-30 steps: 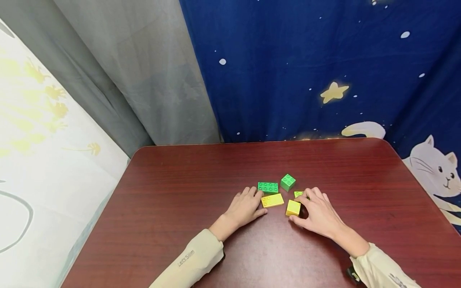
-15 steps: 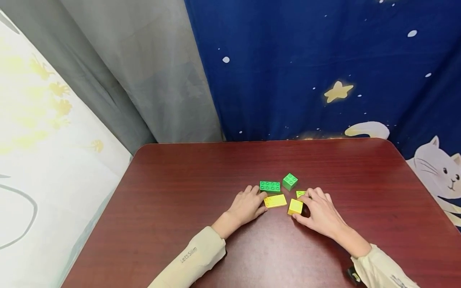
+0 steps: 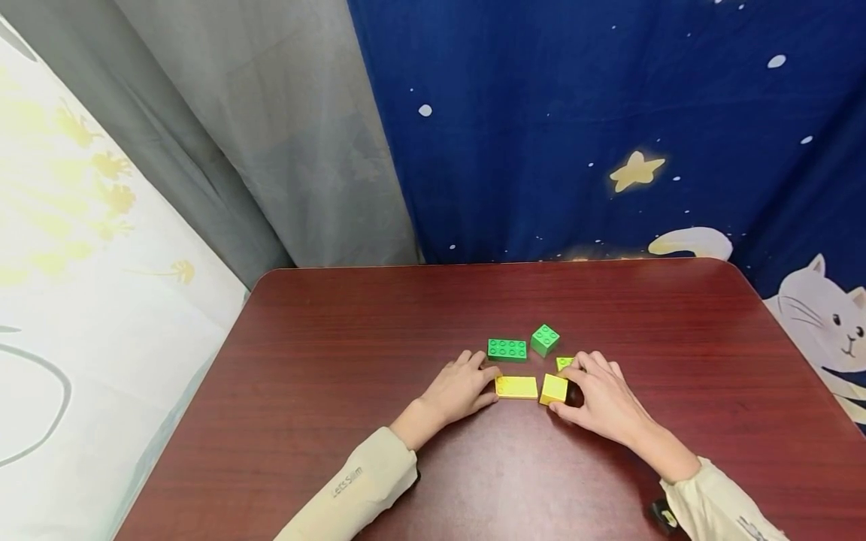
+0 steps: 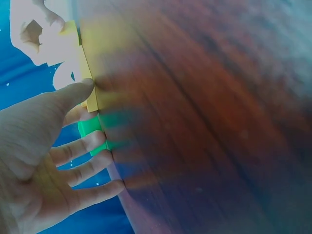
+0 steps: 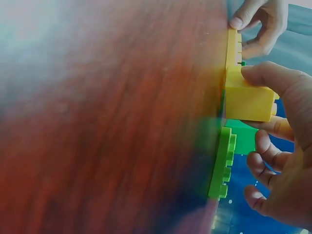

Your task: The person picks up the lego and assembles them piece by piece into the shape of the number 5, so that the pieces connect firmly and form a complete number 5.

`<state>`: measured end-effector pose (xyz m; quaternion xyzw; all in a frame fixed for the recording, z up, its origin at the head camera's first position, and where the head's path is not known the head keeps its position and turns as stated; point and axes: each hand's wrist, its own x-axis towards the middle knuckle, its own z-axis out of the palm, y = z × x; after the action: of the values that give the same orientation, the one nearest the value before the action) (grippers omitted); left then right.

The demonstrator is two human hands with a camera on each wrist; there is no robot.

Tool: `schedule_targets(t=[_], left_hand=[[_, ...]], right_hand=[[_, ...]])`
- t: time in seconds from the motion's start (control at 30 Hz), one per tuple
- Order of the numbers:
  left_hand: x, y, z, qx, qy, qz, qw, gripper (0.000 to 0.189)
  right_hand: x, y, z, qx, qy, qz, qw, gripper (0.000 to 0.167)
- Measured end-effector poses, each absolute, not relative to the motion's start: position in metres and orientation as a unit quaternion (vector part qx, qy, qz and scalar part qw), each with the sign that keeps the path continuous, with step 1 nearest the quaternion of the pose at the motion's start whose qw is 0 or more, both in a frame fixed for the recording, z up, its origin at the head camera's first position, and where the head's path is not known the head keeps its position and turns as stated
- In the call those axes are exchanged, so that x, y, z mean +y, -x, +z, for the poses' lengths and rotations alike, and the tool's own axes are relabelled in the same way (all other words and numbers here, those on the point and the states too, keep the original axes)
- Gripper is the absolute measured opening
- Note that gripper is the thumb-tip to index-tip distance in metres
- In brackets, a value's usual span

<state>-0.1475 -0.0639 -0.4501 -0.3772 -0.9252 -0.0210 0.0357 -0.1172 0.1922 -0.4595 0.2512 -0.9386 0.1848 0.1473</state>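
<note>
My left hand (image 3: 455, 388) pinches the left end of a flat yellow toy brick (image 3: 517, 388) between thumb and forefinger; the other fingers spread down to the table in the left wrist view. Just right of it, a taller yellow square brick (image 3: 555, 389) is pinched by my right hand (image 3: 602, 398), thumb on the near side and forefinger on the far side. The two yellow bricks stand side by side in the head view, a narrow gap between them. Beyond the right fingertips lies a flat lime-green brick (image 5: 222, 165), partly hidden by the hand in the head view.
A long green brick (image 3: 507, 349) with two rows of studs lies behind the flat yellow one. Right of it sits a square green brick (image 3: 544, 340), turned at an angle. All rest on a dark red wooden table (image 3: 365, 323), with curtains behind its far edge.
My left hand has turned the flat yellow brick from a slant to lie straight across and drawn it slightly nearer. The right hand keeps hold of the yellow square brick, barely moved.
</note>
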Motion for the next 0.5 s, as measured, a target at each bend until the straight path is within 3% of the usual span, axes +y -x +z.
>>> schedule_targets(t=[0.5], left_hand=[[-0.065, 0.145, -0.452, -0.926, 0.375, -0.028, 0.033, 0.031]], right_hand=[[0.184, 0.125, -0.448, -0.932, -0.271, 0.201, 0.134, 0.029]])
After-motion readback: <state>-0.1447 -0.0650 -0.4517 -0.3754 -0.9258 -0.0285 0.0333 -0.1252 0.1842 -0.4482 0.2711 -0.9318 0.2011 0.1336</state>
